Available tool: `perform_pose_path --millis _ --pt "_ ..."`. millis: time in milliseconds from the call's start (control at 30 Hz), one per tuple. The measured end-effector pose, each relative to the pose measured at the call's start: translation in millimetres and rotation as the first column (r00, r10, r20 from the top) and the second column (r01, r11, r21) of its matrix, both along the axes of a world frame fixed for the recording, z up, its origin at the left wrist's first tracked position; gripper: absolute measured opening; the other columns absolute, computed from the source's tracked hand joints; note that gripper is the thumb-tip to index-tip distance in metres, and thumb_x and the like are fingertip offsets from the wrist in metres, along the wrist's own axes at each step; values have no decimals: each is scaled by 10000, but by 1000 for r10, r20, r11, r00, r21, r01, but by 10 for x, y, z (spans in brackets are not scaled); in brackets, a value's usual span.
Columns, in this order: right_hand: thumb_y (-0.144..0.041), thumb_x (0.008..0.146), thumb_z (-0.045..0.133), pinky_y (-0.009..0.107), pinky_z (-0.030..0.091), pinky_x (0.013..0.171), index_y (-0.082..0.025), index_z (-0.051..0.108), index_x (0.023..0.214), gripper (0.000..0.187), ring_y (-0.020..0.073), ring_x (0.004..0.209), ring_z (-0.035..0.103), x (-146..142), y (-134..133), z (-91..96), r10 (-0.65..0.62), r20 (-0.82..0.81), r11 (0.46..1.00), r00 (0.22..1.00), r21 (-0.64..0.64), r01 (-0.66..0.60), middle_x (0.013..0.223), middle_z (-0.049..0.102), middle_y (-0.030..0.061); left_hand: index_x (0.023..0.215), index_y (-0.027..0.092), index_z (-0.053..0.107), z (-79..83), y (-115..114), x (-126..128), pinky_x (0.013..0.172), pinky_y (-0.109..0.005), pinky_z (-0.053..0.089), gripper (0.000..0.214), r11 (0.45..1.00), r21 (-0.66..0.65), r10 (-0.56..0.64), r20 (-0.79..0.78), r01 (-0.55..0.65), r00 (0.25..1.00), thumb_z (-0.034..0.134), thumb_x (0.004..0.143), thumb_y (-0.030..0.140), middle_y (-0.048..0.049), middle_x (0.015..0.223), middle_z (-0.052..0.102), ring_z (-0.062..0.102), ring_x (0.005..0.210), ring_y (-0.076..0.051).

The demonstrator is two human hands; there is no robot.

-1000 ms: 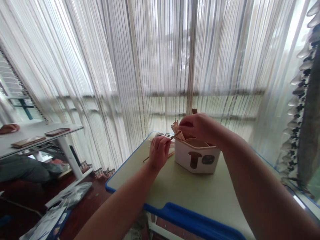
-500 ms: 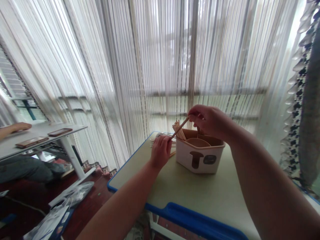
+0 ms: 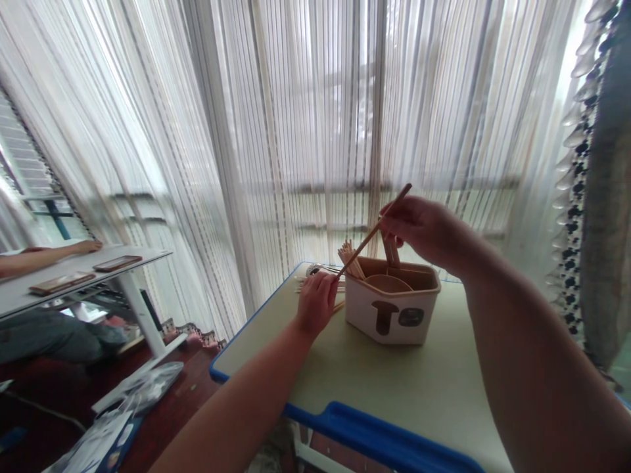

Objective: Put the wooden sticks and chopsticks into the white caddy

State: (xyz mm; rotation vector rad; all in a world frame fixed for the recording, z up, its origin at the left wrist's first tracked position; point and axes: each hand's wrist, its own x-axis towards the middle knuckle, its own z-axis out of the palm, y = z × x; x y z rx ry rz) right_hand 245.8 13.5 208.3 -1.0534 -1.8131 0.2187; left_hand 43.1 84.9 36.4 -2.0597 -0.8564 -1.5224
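A long brown wooden chopstick (image 3: 363, 244) slants up to the right between my two hands. My left hand (image 3: 317, 302) is closed around its lower end, left of a white and brown utensil box (image 3: 362, 314). Above the box, my right hand (image 3: 419, 226) pinches the stick's upper part, and the tip pokes out past the fingers. A bundle of pale sticks (image 3: 349, 256) leans in the box's left corner. Flat brown handles (image 3: 391, 253) stand under my right hand; whether it touches them I cannot tell. A rounded brown piece (image 3: 389, 283) shows at the box's front.
Beyond my left hand lie a metal utensil (image 3: 319, 268) and thin pale sticks (image 3: 300, 286). The table (image 3: 384, 381) has a blue edge. Sheer curtains (image 3: 315, 118) hang behind. At left, another person's arm (image 3: 59, 253) rests on a white table (image 3: 152, 253) with flat brown-framed objects.
My right hand has slid down along the chopstick, so its upper end now sticks out above the fingers. My left hand stays at the lower end. The other person's arm reaches farther right.
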Motion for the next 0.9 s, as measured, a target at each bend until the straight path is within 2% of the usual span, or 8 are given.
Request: perform_pose_path --millis 100,167,233,433,533,667,767,900 --pt "-370 805 566 248 469 573 -193 651 875 208 138 648 624 -52 -16 -37 82 244 994 966 -88 -62 757 687 36 941 173 571 -13 11 1 743 -322 446 146 1000 -3 13 -11 -13 1000 445 924 243 -64 842 609 550 795 -182" --pt "-372 819 545 236 455 582 -190 667 846 221 129 651 621 -101 -36 -46 56 324 996 944 -88 -29 752 691 30 952 174 573 -23 21 -3 739 -319 442 151 1000 -7 15 -21 -15 1000 445 925 248 -61 837 613 552 789 -180" --pt "-370 831 525 229 440 567 -181 669 836 238 122 626 611 -133 -52 -37 -2 330 997 944 -66 25 736 688 30 960 174 574 -33 33 -7 737 -320 439 161 1000 -10 21 -26 -21 999 439 929 255 -61 834 618 554 782 -180" --pt "-353 860 478 238 431 535 -167 654 886 257 124 606 605 -61 -72 34 -149 188 986 971 -47 160 787 697 59 882 169 581 -54 59 -6 704 -319 428 198 999 -8 47 -41 -48 998 414 938 260 -54 774 617 546 726 -174" --pt "-378 840 519 232 436 551 -177 666 885 253 122 619 608 -67 -45 -4 -54 266 993 963 -92 81 781 699 47 862 171 582 -52 56 6 706 -321 427 205 999 -1 45 -57 -45 997 411 937 256 -48 753 615 546 714 -173" --pt "-367 839 524 223 428 582 -182 675 894 245 122 659 613 -211 51 -145 64 430 994 900 -112 -17 785 703 38 846 173 581 -48 39 30 704 -318 422 213 999 -11 41 -65 -41 997 409 938 257 -41 722 610 544 697 -170" --pt "-359 852 501 222 413 577 -175 680 874 257 120 652 606 -295 99 -197 74 475 993 877 -118 -20 753 697 40 848 169 578 -51 37 40 707 -315 416 200 999 -16 29 -70 -30 997 417 935 249 -39 721 612 542 689 -168" --pt "-333 845 502 221 404 551 -169 671 843 236 110 613 593 -199 35 -86 -24 402 990 915 -119 79 733 690 42 820 173 577 -61 48 32 715 -312 409 213 999 -27 27 -80 -29 996 411 934 242 -33 707 596 540 692 -167"
